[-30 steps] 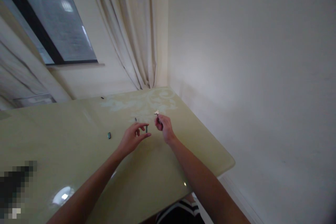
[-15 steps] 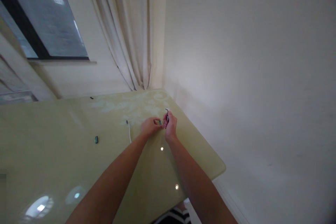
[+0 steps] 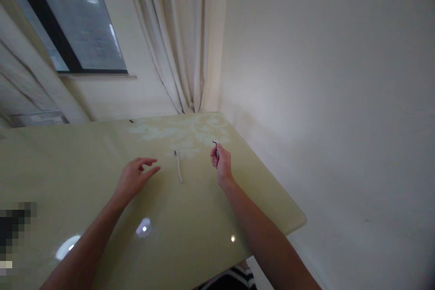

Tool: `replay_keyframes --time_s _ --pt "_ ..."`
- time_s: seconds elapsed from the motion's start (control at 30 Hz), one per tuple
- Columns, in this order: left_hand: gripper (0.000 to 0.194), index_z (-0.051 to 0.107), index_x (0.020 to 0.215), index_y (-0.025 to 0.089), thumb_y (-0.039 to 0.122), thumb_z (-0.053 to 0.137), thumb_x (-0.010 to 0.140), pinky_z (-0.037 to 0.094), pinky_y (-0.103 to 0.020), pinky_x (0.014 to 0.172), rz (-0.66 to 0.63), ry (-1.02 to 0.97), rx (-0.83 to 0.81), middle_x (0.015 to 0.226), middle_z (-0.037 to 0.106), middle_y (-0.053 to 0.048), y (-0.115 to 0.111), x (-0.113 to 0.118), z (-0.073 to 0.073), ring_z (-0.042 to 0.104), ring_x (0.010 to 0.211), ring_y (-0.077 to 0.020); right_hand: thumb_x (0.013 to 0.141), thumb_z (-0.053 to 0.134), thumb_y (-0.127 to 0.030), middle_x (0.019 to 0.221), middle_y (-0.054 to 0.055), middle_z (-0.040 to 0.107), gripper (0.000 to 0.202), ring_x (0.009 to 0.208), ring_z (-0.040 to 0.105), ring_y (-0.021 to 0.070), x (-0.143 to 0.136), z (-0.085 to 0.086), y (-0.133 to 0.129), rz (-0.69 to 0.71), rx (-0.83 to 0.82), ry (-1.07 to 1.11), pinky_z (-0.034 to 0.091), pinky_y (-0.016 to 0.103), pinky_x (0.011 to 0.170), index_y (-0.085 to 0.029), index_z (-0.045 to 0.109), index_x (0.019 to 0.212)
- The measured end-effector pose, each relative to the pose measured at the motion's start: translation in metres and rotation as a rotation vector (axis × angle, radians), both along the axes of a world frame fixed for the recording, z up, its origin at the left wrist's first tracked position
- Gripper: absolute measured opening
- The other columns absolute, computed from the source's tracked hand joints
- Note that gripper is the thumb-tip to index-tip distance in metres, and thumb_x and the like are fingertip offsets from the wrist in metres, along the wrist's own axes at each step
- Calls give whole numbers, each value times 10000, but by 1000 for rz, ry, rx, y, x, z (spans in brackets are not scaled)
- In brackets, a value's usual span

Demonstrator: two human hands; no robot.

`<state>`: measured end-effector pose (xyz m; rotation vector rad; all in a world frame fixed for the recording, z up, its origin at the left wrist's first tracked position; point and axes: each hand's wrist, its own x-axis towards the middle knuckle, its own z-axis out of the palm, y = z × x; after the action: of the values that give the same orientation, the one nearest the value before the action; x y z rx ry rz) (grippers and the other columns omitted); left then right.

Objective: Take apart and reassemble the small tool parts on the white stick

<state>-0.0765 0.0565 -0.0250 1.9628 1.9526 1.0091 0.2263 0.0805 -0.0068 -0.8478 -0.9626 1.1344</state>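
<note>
My right hand is closed around a small dark object with a thin curved tip poking out above the fingers. Over the left part of the tabletop, my left hand has its thumb and fingers apart, with nothing seen between them. Between the two hands a short white stick-like piece with a dark end lies on the glossy table. The small green-and-black piece seen earlier is not visible; my left hand and forearm may cover its place.
The pale green table has a rounded corner at the right, beside a bare wall. A small black bit lies near its back edge. Curtains hang behind, and a pixelated dark patch shows at the far left.
My left hand has moved left, away from my right hand, and its fingers have parted. The small piece that was at its fingertips is no longer seen. The view has shifted slightly.
</note>
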Motion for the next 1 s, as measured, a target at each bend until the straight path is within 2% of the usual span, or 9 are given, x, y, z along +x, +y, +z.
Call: replay_keyframes --time_s 0.07,0.13,0.27,0.4,0.53,0.63,0.73,0.83,1.0 --pt "639 749 1168 192 647 655 729 528 -395 796 151 49 -80 1002 727 -111 -5 -40 -9 646 804 -266 849 583 -737 486 -73 328 588 435 252 72 -8 -1 -6 44 3 -43 159 229 425 -193 558 628" --pt "774 708 1269 161 672 672 688 531 -426 846 153 103 -156 1041 712 -139 -6 -62 -18 660 822 -284 856 569 -749 493 -72 324 601 441 246 74 -14 -4 -12 80 3 -89 161 232 430 -193 561 629" --pt "637 746 1202 214 657 597 768 520 -432 901 92 134 -186 1099 682 -133 -4 -68 -27 672 888 -292 873 542 -757 497 -70 313 611 451 234 83 -19 -11 -17 132 3 -162 158 244 445 -192 574 641" --pt "495 762 1049 204 599 579 815 524 -419 820 86 94 -102 1084 660 -118 -7 -46 -18 649 816 -265 888 561 -717 530 -62 340 576 486 269 93 -21 -14 -20 204 45 -287 187 252 474 -184 615 677" --pt "428 723 1098 203 536 640 842 508 -332 724 -114 -125 144 970 629 -60 -18 6 0 566 734 -191 778 753 -620 559 -74 367 462 510 289 84 -25 -11 -27 292 -6 -350 184 249 489 -178 630 724" --pt "354 695 1172 245 461 675 892 482 -282 685 -288 -257 262 904 588 -14 -32 56 11 532 730 -164 749 798 -585 537 -99 338 439 478 246 72 -27 -7 -33 472 -131 -246 148 251 475 -172 676 830" --pt "304 692 1184 260 398 688 914 468 -262 668 -384 -338 310 861 562 1 -46 89 15 527 730 -156 728 831 -561 526 -114 320 445 463 199 62 -25 -5 -35 676 -184 -112 114 256 469 -165 693 876" --pt "288 690 1201 268 352 689 926 468 -266 693 -406 -366 321 858 553 3 -54 99 15 519 731 -152 716 859 -510 524 -112 327 404 461 189 53 -23 -4 -35 752 -170 -27 105 258 472 -162 688 830" --pt "293 687 1219 277 329 686 931 471 -281 732 -415 -388 325 873 562 -2 -57 96 13 518 751 -157 705 871 -450 539 -100 364 362 465 210 50 -25 -3 -38 750 -163 -1 112 253 477 -156 696 824"
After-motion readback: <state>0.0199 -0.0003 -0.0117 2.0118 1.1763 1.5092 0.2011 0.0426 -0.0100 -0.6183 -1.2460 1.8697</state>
